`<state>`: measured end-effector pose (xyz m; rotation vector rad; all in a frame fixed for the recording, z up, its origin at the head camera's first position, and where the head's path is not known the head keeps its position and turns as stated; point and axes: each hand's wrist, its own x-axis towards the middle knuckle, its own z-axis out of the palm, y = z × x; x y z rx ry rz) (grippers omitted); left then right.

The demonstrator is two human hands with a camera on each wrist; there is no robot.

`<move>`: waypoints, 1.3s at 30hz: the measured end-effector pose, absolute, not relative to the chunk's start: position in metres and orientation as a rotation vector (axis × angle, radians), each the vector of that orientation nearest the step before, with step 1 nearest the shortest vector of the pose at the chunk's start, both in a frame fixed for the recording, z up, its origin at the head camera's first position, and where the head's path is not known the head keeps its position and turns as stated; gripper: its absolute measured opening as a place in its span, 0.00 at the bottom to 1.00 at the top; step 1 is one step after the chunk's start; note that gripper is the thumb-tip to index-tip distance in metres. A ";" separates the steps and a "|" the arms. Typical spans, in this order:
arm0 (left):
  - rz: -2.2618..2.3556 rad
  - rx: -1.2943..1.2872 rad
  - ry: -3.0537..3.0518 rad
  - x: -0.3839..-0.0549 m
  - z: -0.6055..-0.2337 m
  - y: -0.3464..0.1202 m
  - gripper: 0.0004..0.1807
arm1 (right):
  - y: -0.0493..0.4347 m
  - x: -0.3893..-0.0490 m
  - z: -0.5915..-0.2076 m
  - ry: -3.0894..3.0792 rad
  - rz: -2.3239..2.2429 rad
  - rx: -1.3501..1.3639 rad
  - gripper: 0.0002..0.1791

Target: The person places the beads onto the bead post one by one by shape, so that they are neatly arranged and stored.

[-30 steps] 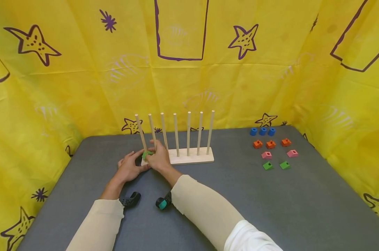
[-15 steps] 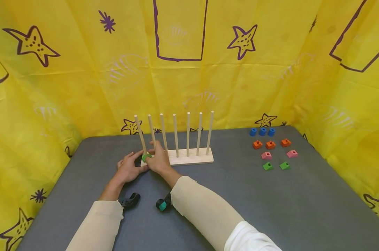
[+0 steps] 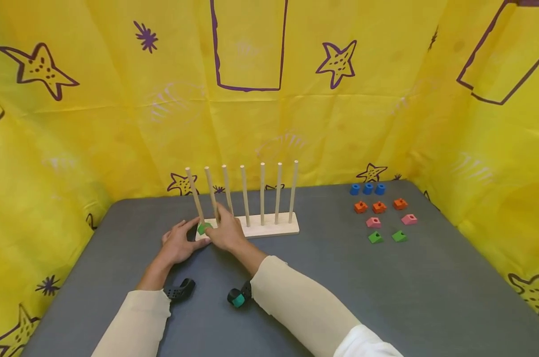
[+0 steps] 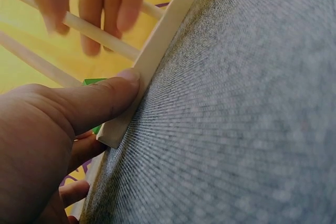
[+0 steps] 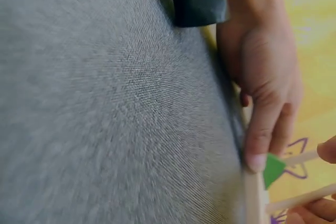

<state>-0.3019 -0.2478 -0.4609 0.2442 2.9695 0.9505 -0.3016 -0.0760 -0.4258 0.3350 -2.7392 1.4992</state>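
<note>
A pale wooden rack (image 3: 276, 229) with a row of several upright pegs stands on the table. One green block (image 3: 203, 228) sits around the foot of its leftmost peg, low at the base. My left hand (image 3: 179, 244) grips the rack's left end; in the left wrist view its thumb (image 4: 118, 93) presses the front edge, partly covering the green block. My right hand (image 3: 228, 230) is just right of that block, near the second peg. In the left wrist view its fingers (image 4: 92, 14) hang loosely, blurred and apart from the block.
To the right lie rows of small blocks: blue cylinders (image 3: 368, 188), orange blocks (image 3: 379, 207), pink blocks (image 3: 373, 222) and green wedges (image 3: 375, 237). A yellow patterned cloth (image 3: 251, 124) hangs behind and beside the grey table (image 3: 323, 287).
My right hand has let go of the green block and drawn slightly to the right. The left hand keeps its hold on the rack's end. The head view has shifted a little.
</note>
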 end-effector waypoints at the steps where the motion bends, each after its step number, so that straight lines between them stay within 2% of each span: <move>1: 0.953 0.238 2.969 -0.301 -0.461 -0.249 0.44 | -0.074 -0.299 -0.424 -2.743 1.486 0.356 0.36; 9: 0.934 0.219 2.965 -0.301 -0.460 -0.249 0.45 | -0.051 -0.275 -0.396 -2.693 1.558 0.514 0.39; 23: 0.951 0.205 2.957 -0.301 -0.459 -0.246 0.44 | 0.016 -0.244 -0.351 -2.449 1.642 0.814 0.35; 39: 0.969 0.182 2.927 -0.304 -0.454 -0.247 0.44 | 0.121 -0.226 -0.330 -2.316 1.442 0.806 0.35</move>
